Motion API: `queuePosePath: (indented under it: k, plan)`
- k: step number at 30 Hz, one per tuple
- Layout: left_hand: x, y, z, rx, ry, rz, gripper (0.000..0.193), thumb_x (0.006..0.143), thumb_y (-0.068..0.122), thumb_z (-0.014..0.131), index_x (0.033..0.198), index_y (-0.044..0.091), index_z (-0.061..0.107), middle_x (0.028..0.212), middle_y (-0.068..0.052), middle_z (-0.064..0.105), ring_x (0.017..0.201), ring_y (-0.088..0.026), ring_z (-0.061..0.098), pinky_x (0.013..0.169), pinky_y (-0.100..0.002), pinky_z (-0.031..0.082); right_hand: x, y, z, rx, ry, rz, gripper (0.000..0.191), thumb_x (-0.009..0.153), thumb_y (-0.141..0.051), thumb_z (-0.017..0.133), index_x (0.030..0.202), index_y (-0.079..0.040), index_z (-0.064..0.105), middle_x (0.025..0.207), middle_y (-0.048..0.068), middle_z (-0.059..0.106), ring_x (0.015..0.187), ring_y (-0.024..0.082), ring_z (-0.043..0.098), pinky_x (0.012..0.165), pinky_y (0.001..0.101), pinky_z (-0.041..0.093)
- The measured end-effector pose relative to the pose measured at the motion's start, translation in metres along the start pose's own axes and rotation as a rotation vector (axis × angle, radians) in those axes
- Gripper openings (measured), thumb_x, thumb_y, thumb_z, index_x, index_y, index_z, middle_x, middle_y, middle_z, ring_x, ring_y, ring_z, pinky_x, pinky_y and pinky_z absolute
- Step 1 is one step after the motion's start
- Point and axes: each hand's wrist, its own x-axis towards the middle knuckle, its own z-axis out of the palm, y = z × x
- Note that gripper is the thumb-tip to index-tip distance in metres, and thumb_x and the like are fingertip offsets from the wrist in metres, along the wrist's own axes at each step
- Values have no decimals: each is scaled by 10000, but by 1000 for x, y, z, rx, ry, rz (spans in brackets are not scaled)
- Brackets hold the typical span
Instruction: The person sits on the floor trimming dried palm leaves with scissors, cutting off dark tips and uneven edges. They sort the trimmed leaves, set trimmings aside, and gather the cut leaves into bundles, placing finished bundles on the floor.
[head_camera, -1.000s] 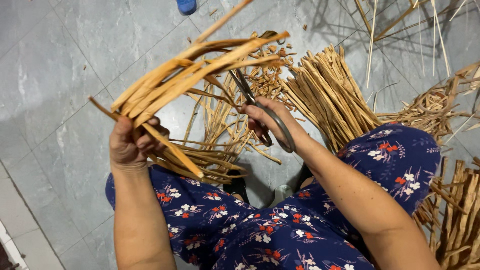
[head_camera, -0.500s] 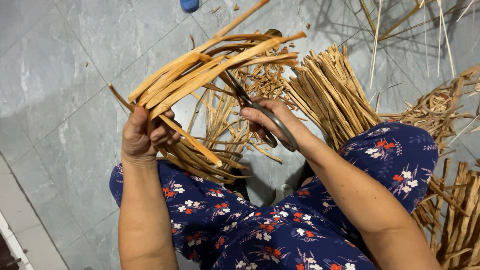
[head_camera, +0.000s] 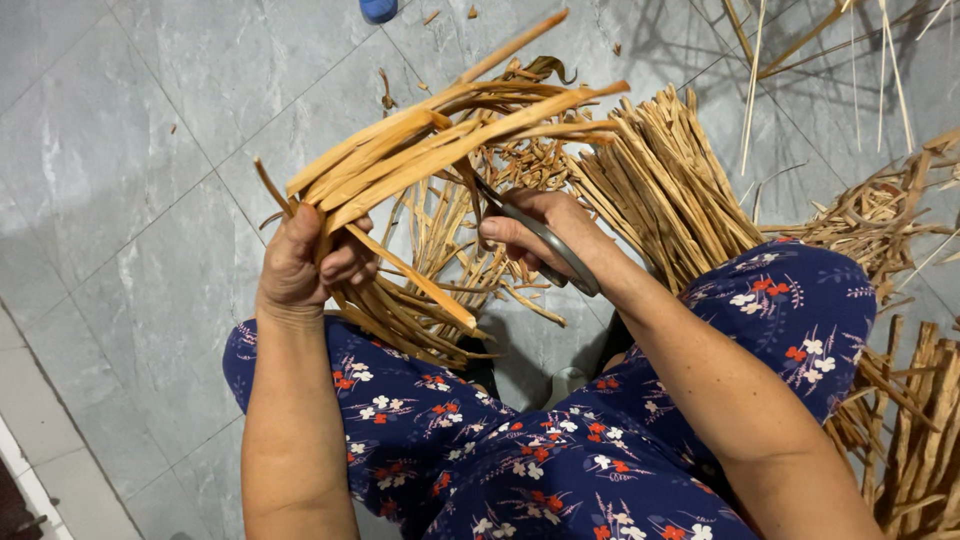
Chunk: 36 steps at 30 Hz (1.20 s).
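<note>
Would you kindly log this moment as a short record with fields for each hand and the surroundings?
left hand: grips a bundle of tan strips
right hand: holds scissors, blades reaching into the bundle
lap: dark blue floral garment
floor: grey tiles
nearby: stacked strips; loose trimmings below the bundle

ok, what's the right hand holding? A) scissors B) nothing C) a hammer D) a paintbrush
A: the right hand grips grey-handled scissors, blades pointing up into the bundle of tan strips that the left hand clutches.
</note>
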Motion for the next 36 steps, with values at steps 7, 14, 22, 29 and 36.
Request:
queuePosePath:
  k: [7, 14, 22, 29, 36]
  plan:
    - [6, -1, 16, 4, -19, -41, 589, 1047, 545, 619, 1127, -35, 680, 569, 26, 426, 472, -94, 397, 524, -305, 426, 2, -9, -2, -49, -6, 16, 500, 863, -559, 686, 1017, -85, 729, 598, 4, 637, 477, 83, 596, 437, 256, 486]
    - [16, -7, 25, -19, 5, -69, 526, 974, 509, 624, 1225, 46, 645, 713, -9, 585, 430, -70, 381, 463, -309, 410, 12, 2, 3, 262, 14, 39, 250, 920, -299, 702, 958, -53, 709, 570, -4, 546, 409, 74, 470, 349, 248, 368]
    - [3, 2, 0, -66, 75, 68, 565, 1101, 579, 523, 1149, 36, 673, 520, 91, 363, 442, -67, 314, 534, -303, 379, 7, 23, -14, 445, 134, -39, 327, 981, -376, 633, 1000, -51, 668, 639, 1, 581, 435, 79, 501, 395, 224, 395]
    - [-11, 18, -15, -186, 37, 197, 577, 1135, 569, 443, 1169, 45, 682, 529, 77, 382, 418, -49, 300, 513, -252, 329, -8, 47, 6, 368, 54, 153, 513, 911, -553, 624, 1106, -79, 608, 776, 27, 653, 641, 121, 638, 586, 271, 530]
    - [-16, 23, -9, -173, 31, 239, 598, 1150, 587, 425, 1180, 47, 681, 533, 72, 388, 425, -50, 297, 503, -242, 294, -3, 70, 37, 423, -162, 227, 656, 878, -659, 582, 1161, -69, 632, 846, 51, 691, 673, 113, 650, 576, 254, 503]
